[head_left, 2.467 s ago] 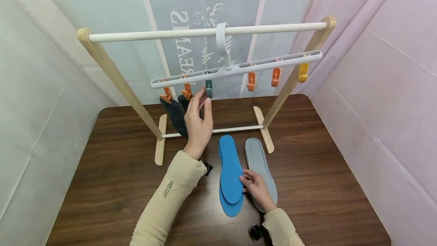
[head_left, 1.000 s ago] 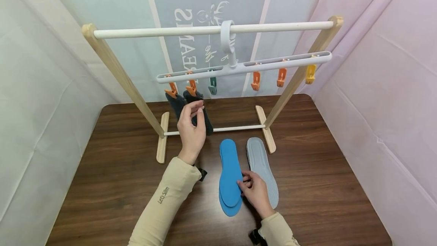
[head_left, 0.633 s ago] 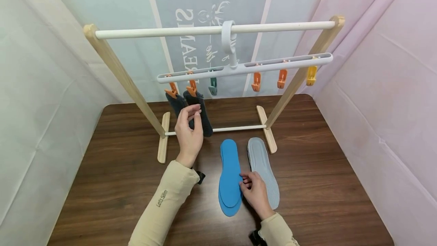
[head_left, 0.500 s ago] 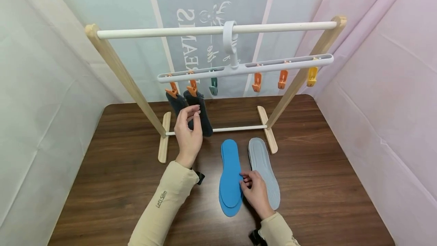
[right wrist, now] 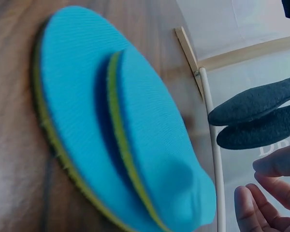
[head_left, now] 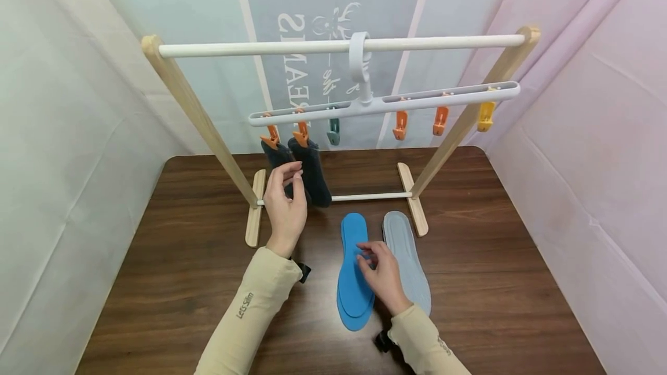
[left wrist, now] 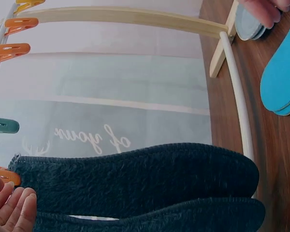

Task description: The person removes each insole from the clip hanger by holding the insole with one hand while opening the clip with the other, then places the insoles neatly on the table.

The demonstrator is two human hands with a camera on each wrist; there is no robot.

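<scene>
A pair of dark fuzzy insoles (head_left: 314, 175) hangs by orange clips (head_left: 300, 135) at the left of a white hanger (head_left: 375, 106). In front of them hovers my left hand (head_left: 285, 207), thumb and fingers loosely bent, with nothing visible between them. On the table, two blue insoles (head_left: 351, 300) lie stacked and slightly offset; the right wrist view shows their yellow-green edges. My right hand (head_left: 384, 274) is over the upper blue insole, fingers loosely bent and holding nothing. Grey insoles (head_left: 409, 259) lie just right of the blue ones, partly covered by that hand.
The hanger hooks over the white top rail (head_left: 255, 48) of a wooden-legged rack. A green clip (head_left: 333, 131), two orange clips and a yellow clip (head_left: 486, 117) hang without insoles. A white lower bar (head_left: 370, 197) joins the rack's feet. Fabric walls surround the brown table (head_left: 495, 282).
My left hand has come down from beside the green clip to in front of the dark insoles. My right hand has left the blue insoles' right edge and moved up over them.
</scene>
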